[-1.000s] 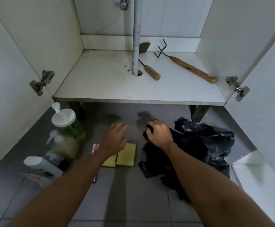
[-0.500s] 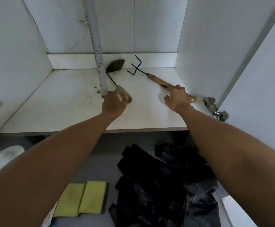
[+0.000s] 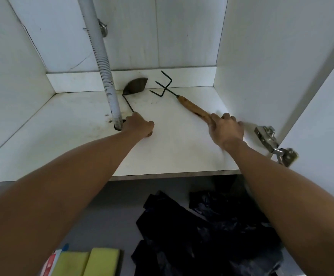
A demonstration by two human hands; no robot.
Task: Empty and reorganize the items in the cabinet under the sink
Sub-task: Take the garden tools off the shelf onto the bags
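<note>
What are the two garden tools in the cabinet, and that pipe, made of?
Three-pronged hand rake: dark, matt metal tines, probably iron; tan handle with visible grain, so wood. Small hand hoe: dull grey metal blade on a thin black rod. White ribbed drain pipe: smooth, corrugated, likely plastic.

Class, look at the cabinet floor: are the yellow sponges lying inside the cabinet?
No, the yellow sponges lie on the grey tiled floor outside, below the cabinet shelf.

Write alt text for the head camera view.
Both hands reach into an open white cabinet: the left hand grips a small hoe beside the drain pipe, the right hand grips a three-pronged cultivator. Black plastic bags and yellow sponges lie on the floor below.
</note>
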